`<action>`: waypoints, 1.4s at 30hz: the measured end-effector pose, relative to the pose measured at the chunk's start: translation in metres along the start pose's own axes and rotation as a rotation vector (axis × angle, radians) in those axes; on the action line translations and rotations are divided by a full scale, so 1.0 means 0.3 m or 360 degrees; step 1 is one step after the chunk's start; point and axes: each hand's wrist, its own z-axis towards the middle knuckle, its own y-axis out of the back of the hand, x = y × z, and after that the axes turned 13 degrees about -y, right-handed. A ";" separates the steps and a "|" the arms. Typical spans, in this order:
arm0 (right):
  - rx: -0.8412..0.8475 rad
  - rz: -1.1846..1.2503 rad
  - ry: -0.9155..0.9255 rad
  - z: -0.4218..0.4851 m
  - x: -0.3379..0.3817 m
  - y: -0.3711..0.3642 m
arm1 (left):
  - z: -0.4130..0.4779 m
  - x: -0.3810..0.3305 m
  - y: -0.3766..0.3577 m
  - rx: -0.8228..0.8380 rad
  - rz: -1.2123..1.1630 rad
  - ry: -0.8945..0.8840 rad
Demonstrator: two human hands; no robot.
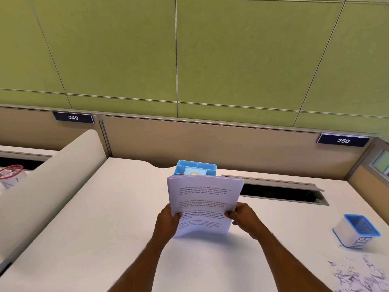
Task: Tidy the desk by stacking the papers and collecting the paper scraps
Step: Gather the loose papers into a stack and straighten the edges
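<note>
Looks down and forward from head height over a pale desk (105,218) set against a green panelled wall. Judges the task at roughly halfway: finds the printed papers (203,205) gathered into one stack, held upright near the middle of the desk, lower edge at or just above the surface, impossible to tell which. Notes slightly uneven top edges, so probably mid-squaring. Counts as left to do: laying the stack flat, and collecting the paper scraps (357,275) strewn across the near right corner, just in front of a white tub with a blue rim (357,231), lettered on its side and likely meant for them. Grips the stack's left edge with the left hand (168,220), thumb pressed across the printed face, fingers hidden behind the sheets. Grips the right edge the same way with the right hand (244,218), thumb in front, fingers curled round the back. Reaches in with both forearms from the bottom edge, converging on the stack. Shows a blue desk organiser (195,168) directly behind the papers, partly hidden by them.
</note>
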 end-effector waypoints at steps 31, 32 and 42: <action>0.0074 0.0055 0.0155 0.079 0.313 -0.347 | 0.149 0.089 0.404 -0.0252 0.0244 0.0179; 0.0070 0.0066 0.0160 0.088 0.327 -0.376 | 0.156 0.103 0.427 -0.0256 0.0257 0.0185; -0.0029 -0.0131 0.0101 0.259 0.505 -0.660 | 0.292 0.302 0.620 -0.0312 0.0290 0.0292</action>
